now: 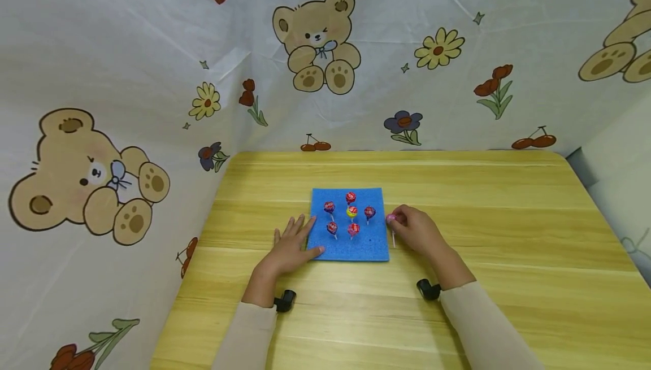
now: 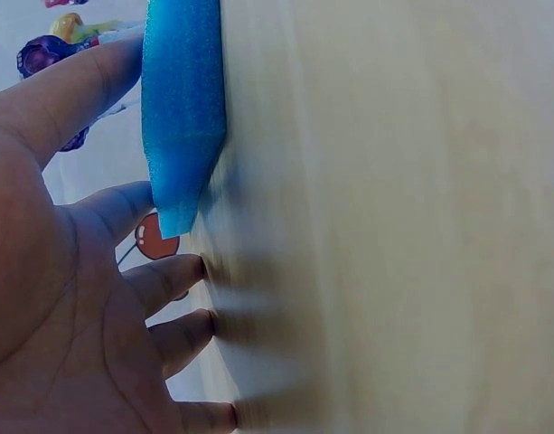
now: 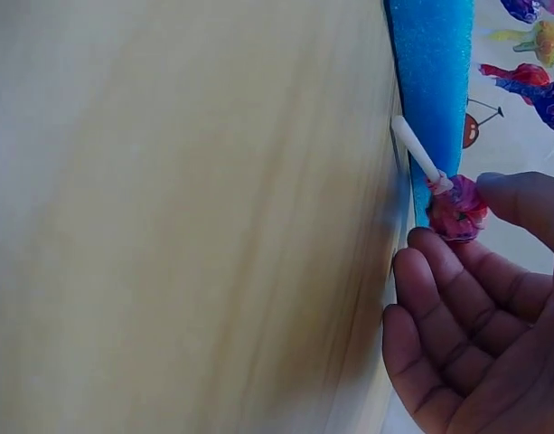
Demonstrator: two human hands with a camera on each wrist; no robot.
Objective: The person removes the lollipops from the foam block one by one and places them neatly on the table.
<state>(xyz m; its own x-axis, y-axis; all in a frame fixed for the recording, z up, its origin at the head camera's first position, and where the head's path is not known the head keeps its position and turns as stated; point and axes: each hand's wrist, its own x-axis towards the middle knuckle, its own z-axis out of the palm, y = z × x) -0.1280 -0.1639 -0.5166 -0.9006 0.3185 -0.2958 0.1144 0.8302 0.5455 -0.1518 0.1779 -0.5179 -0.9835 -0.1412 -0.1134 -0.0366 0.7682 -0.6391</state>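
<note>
My left hand lies spread wide at the foam's left side, holding nothing: the thumb reaches over the near part of the blue foam and the other fingertips come down beside it on the table, which I take to be a way of keeping so light a block from sliding. My right hand pinches the pink lollipop by its candy between thumb and finger, just beside the foam's right edge. Gripped there, the stick hangs bare and points down; whether its tip touches wood I cannot tell. Six other lollipops stand in the foam, stick down and candy up, likely because the foam grips their sticks; some lean a little, and the front right part bears none
</note>
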